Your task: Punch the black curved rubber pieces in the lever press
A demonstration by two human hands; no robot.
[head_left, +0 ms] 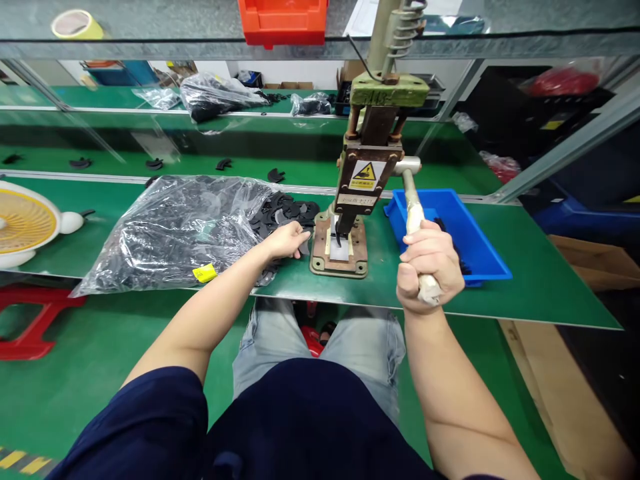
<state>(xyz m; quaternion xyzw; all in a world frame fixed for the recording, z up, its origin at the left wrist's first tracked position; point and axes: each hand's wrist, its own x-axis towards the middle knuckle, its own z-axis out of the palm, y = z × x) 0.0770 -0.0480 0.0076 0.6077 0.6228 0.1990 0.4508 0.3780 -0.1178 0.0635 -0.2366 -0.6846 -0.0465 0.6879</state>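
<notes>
My right hand point(432, 267) is wrapped round the taped lever point(413, 200) of a green and brown hand press point(356, 190). Between the press's ram and its base plate point(317, 261) a small curved black part point(338, 237) shows. To the left of the base, my left hand point(287, 241) pinches a dark curved plastic piece point(305, 247) in its fingertips. Just behind that hand lies a heap of similar black curved pieces point(280, 212), spilling from the mouth of a large clear plastic bag point(185, 233).
Right of the press sits a blue bin point(480, 250) with black parts in it. A fan point(27, 223) stands at the far left. Several black pieces point(275, 175) lie along the back strip. Overhead, a shelf point(175, 47) carries a red bin point(284, 20) and a tape roll point(75, 25).
</notes>
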